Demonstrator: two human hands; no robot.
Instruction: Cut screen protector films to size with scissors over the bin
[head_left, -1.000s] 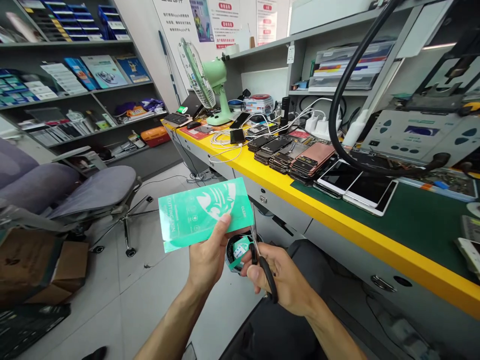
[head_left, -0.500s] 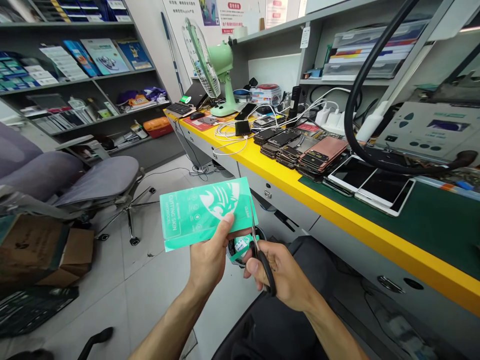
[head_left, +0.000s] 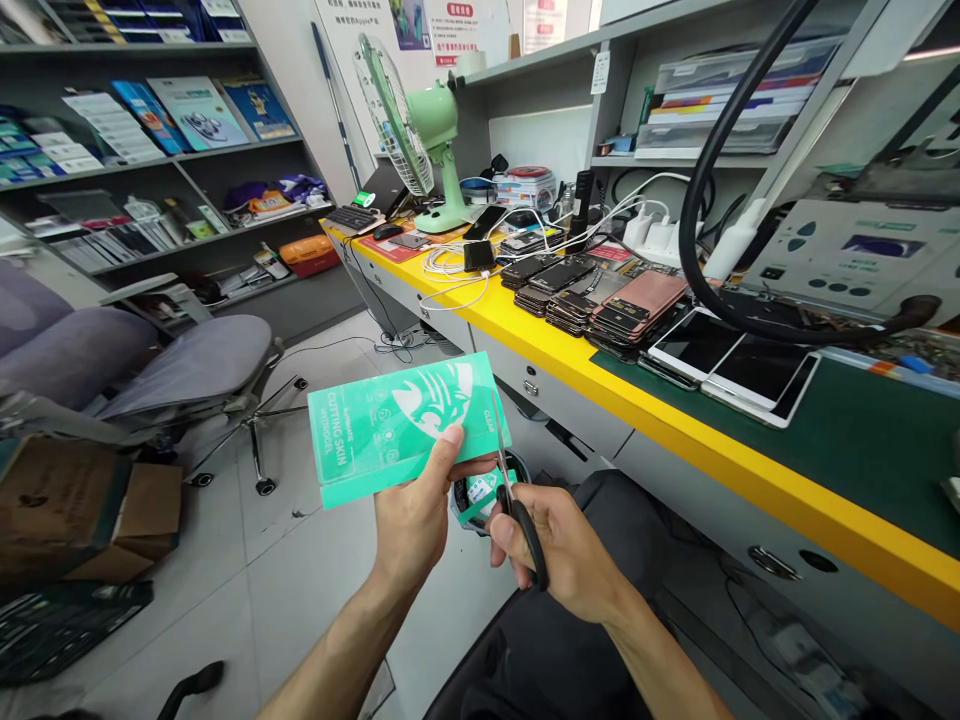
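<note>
My left hand (head_left: 420, 510) grips a flat green packet (head_left: 360, 440) printed "Cutting Skin Hydrogel", thumb on top and fingers underneath. In my right hand (head_left: 562, 545) is a pair of black-handled scissors (head_left: 534, 550), its fingers closed round the handles. The blades point away from me and lie at the packet's right edge, with a narrow green strip just to their right. Below the hands stands a small bin (head_left: 469, 520) holding green and white scraps (head_left: 484, 485), partly covered by my hands.
A yellow-edged workbench (head_left: 675, 430) runs along the right, bearing stacked phone parts (head_left: 637, 305), white-framed phones (head_left: 757, 370) and a green fan (head_left: 439, 120). On the left are a grey office chair (head_left: 195, 365) and a cardboard box (head_left: 75, 510).
The packet tilts slightly more and sits a little further left in view. The scissors stay at its right edge. The whole scene has shifted slightly left as the camera moved.
</note>
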